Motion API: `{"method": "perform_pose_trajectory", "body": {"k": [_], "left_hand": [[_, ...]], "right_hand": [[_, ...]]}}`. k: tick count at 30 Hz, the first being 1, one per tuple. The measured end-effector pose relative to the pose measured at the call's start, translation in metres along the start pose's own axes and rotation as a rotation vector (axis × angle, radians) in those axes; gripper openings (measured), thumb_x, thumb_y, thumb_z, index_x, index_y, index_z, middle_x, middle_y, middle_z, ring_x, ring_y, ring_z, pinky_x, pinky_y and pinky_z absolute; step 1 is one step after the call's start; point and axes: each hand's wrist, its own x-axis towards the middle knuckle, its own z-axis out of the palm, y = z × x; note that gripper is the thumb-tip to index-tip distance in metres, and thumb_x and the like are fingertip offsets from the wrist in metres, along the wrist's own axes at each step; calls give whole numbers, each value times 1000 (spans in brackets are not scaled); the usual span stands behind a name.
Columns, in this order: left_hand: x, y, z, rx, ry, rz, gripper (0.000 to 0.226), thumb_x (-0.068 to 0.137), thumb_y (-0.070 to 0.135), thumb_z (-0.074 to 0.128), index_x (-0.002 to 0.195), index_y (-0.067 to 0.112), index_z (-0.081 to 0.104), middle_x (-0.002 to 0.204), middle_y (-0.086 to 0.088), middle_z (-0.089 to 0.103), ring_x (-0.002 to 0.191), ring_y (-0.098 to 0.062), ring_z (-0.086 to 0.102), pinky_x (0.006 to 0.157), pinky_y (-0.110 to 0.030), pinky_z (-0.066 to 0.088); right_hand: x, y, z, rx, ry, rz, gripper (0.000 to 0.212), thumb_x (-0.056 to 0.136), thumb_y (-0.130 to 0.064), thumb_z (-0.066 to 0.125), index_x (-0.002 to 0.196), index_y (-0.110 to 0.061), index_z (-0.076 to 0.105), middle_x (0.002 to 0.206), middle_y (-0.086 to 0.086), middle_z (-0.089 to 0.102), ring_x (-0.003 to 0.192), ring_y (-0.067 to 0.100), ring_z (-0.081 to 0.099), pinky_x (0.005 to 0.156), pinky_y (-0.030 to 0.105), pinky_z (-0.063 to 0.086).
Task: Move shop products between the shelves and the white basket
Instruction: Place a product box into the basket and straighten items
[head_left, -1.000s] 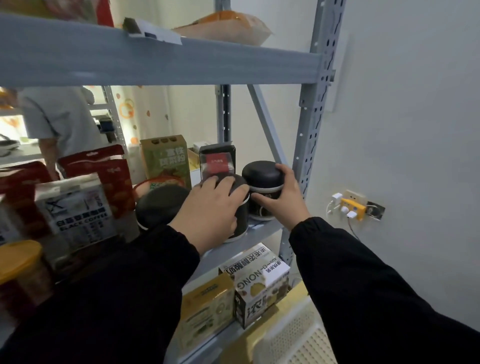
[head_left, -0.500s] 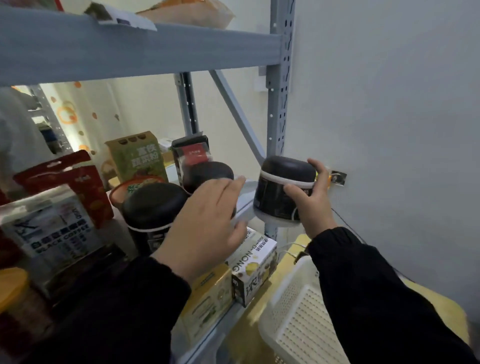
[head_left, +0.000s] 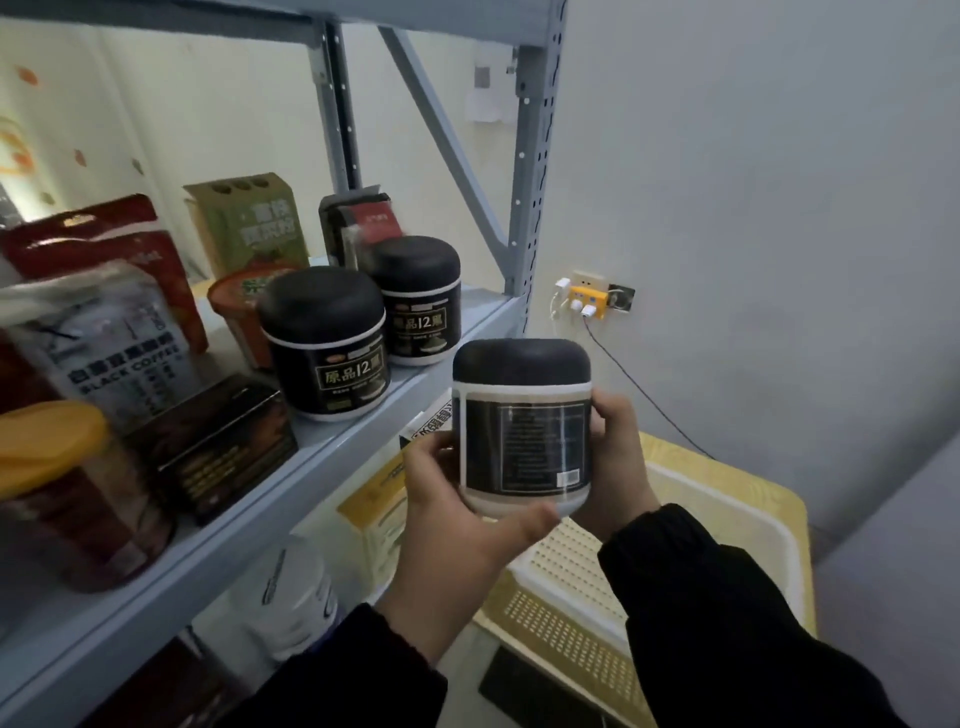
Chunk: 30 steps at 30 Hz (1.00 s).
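Observation:
A black jar with a domed black lid is held upright in front of the shelf, its back label facing me. My left hand grips its left side and base. Around its right side wraps my right hand. The jar hangs above the white basket, which sits on a yellow surface below and to the right. Two matching black jars, a nearer one and a farther one, stand on the grey shelf.
Also on the shelf are a black coffee pouch, a red pouch, a dark box, a yellow-lidded jar, a green carton and an orange cup. Boxes fill the lower shelf. A yellow wall socket is right of the upright.
The right hand pulled one black jar off the shelf and brought it down and forward. The left hand left the shelf jar and now also holds the carried jar.

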Motion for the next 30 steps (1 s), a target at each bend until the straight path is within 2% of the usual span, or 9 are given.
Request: {"method": "perform_pose_trajectory", "body": {"k": [4,7,10,14,19,21,25,28,30], "left_hand": [[-5,-2,-1,1,47,55,96,52,46,94,127,47,33,134,11,49,113,1,61,82,-14,54],[-4,2,0,-55,54,69,86,60,45,83,133,46,37,133,7,54,114,-8,64,82,-20,58],[2,0,5,-178,119,49,67,79,35,66,140,46,40,123,11,65,109,-8,68,82,-29,59],[10,-6,5,56,261,47,94,63,58,79,146,45,38,140,7,52,122,-10,59,94,-37,56],[20,-12,6,-619,145,-102,73,80,44,67,144,13,51,132,-21,65,118,-38,65,90,-49,59],[20,-12,13,-712,96,-169,62,92,45,52,141,8,56,134,-25,64,120,-39,64,95,-50,56],[25,-12,27,-577,141,-189,42,102,42,42,136,22,58,126,-16,70,110,-33,71,91,-56,58],[28,-16,32,-314,186,-94,56,91,53,68,139,30,53,128,-8,70,114,-28,70,91,-54,58],[30,-16,34,-310,151,-124,65,83,49,75,140,26,53,130,-9,69,117,-30,68,94,-53,56]], "right_hand": [[-6,7,8,31,48,-39,57,107,-37,21,97,-1,64,86,16,74,83,23,75,69,31,61],[-7,4,13,37,35,-62,60,106,-42,27,121,3,63,118,26,70,112,35,69,89,44,60],[-5,2,14,-219,68,-200,40,110,-24,39,132,5,55,118,15,68,115,20,69,90,26,59],[-5,5,10,-256,65,-237,42,96,-32,65,137,-21,62,126,3,71,119,18,67,98,41,57],[8,-7,-8,-265,34,-140,35,109,-28,42,132,-19,66,117,0,74,111,8,69,95,30,56],[11,-7,-11,-245,-69,-65,44,111,-35,35,137,-9,61,122,10,72,117,15,68,100,38,55],[13,-5,-19,-86,-97,-45,60,97,-50,50,141,-10,55,126,23,69,119,39,66,98,54,56],[18,-3,-28,-185,32,-92,53,87,-48,68,137,-35,56,114,3,75,108,27,73,93,52,59],[20,-6,-35,-236,33,-103,40,96,-48,65,135,-40,58,114,-5,74,108,19,72,90,45,61]]}}
